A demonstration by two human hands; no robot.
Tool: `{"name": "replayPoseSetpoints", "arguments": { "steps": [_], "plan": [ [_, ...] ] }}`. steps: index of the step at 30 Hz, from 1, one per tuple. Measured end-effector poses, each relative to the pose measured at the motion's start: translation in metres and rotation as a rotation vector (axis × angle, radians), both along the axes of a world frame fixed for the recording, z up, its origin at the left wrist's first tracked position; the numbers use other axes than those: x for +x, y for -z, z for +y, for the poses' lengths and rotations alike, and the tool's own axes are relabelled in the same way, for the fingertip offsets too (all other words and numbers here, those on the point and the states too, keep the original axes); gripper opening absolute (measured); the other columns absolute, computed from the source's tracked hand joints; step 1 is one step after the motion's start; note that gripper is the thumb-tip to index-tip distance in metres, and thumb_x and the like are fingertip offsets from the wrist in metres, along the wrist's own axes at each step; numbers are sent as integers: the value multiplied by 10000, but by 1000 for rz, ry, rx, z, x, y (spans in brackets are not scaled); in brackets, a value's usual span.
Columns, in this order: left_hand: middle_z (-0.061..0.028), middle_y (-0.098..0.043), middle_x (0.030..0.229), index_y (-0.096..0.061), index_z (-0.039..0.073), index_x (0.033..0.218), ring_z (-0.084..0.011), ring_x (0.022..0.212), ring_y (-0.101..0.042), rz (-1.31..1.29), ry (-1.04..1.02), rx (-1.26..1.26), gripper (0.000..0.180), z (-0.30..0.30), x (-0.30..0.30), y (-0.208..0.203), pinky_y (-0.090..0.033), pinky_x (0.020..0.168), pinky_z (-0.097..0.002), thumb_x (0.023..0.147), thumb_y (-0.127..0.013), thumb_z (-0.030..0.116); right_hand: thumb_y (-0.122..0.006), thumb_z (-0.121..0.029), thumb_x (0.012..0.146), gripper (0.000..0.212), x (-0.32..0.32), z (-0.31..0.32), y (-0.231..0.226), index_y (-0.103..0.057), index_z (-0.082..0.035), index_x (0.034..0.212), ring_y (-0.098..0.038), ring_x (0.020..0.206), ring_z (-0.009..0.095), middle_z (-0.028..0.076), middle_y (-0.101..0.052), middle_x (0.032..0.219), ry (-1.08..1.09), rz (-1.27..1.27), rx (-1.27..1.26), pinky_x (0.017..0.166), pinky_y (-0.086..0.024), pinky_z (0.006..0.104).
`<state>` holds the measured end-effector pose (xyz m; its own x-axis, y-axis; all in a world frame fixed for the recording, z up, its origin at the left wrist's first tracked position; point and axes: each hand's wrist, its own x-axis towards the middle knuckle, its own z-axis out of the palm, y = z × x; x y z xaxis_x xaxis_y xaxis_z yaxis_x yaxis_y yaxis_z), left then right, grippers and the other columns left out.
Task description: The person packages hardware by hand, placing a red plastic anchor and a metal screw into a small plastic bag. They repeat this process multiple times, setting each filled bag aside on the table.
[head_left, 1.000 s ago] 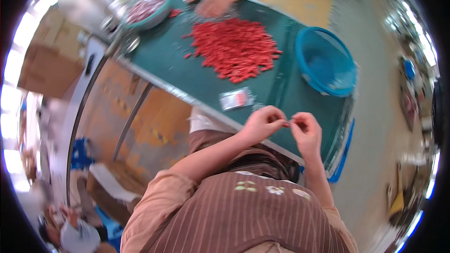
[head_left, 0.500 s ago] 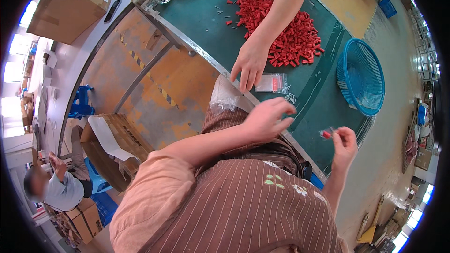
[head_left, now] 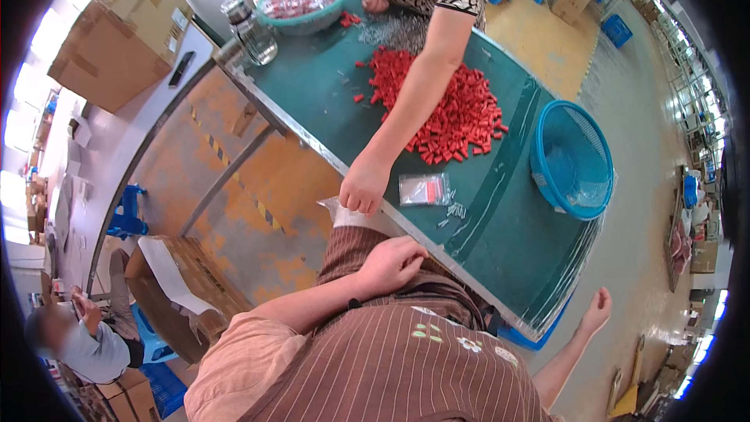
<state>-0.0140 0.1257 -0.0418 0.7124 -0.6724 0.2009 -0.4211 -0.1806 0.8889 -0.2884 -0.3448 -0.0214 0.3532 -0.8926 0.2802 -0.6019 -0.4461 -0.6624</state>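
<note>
One green table (head_left: pixel 508 258) lies under a co-worker's arm (head_left: pixel 418 101), which could knock plugs loose from the red heap (head_left: pixel 469 109) if it dips. The wearer's left hand (head_left: pixel 393 264) curls near the table's edge, the right hand (head_left: pixel 598 312) beyond its corner, fingers bunched; whether either pinches anything cannot be told. Between heap and edge lies a clear bag (head_left: pixel 424 190); a careless brush could scatter adjacent small pieces (head_left: pixel 455 210).

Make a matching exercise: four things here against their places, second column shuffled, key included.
1. Red tubular pieces
2. Blue round mesh basket
3. Flat clear plastic bag
4. Bare right hand

A. On the green table, right of the heap
B. Out past the table's edge
C. Heaped, partly behind a co-worker's arm
D. Between heap and near table edge

Pairs: 1-C, 2-A, 3-D, 4-B
</note>
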Motion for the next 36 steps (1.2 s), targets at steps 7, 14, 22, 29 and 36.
{"name": "replayPoseSetpoints", "arguments": {
  "steps": [7, 14, 22, 29, 36],
  "plan": [
    [-107, -551, 743, -585, 65, 843, -313, 732, -562, -363, 86, -60, 98, -53, 18, 10, -461, 654, -406, 775, -640, 109, -547, 2, 862, 119, 103, 139, 43, -607, 5, 965, -595, 900, 225, 111, -616, 954, -281, -73, 8, 808, -476, 327],
    [-30, -512, 711, -527, 124, 752, -220, 705, -551, -636, 99, 68, 102, -71, 31, 43, -430, 612, -353, 763, -628, 140, -530, 53, 771, 101, 123, 165, 48, -567, 1, 849, -548, 838, 322, 147, -562, 865, -402, 41, -278, 757, -450, 395],
    [-19, -520, 718, -528, 131, 766, -208, 705, -552, -656, 44, 77, 103, -72, 28, 50, -427, 616, -347, 755, -628, 153, -521, 50, 766, 106, 123, 164, 51, -561, -1, 850, -539, 846, 324, 149, -547, 854, -402, 99, -305, 757, -443, 404],
    [-25, -508, 703, -516, 129, 759, -212, 692, -551, -667, 64, 79, 115, -72, 28, 48, -428, 601, -350, 746, -629, 148, -516, 49, 764, 106, 119, 162, 55, -561, 0, 847, -535, 839, 327, 149, -542, 847, -391, 103, -307, 757, -442, 409],
    [-28, -502, 696, -512, 124, 757, -212, 688, -547, -643, 43, 47, 114, -71, 27, 45, -423, 594, -347, 747, -624, 140, -514, 63, 763, 121, 124, 160, 53, -565, 4, 856, -543, 812, 308, 147, -542, 851, -381, 86, -200, 727, -448, 383]
  ]
}}
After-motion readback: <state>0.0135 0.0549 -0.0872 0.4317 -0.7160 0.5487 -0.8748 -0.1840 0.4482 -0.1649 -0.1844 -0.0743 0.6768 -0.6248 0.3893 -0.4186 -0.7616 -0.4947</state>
